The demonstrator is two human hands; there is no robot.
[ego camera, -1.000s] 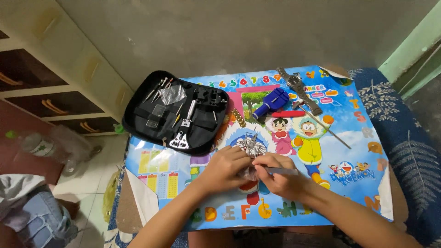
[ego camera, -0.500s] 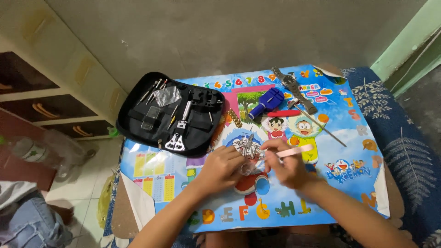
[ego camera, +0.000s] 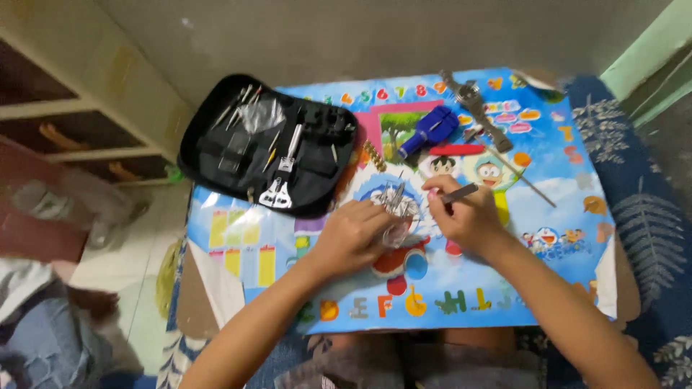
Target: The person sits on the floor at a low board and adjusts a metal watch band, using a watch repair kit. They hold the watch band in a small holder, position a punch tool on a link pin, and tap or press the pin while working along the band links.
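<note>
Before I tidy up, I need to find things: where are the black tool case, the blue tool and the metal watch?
black tool case point(ego camera: 216, 155), head view, left inner panel.
blue tool point(ego camera: 430, 131), head view, body.
metal watch point(ego camera: 470, 94), head view, round case.

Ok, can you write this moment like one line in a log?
left hand: holding clear bag of small metal parts | right hand: gripping thin tool | black tool case: open

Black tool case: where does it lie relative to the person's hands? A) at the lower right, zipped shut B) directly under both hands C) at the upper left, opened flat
C: the black tool case lies open with tools showing, up and left of the left hand and right hand.
</note>
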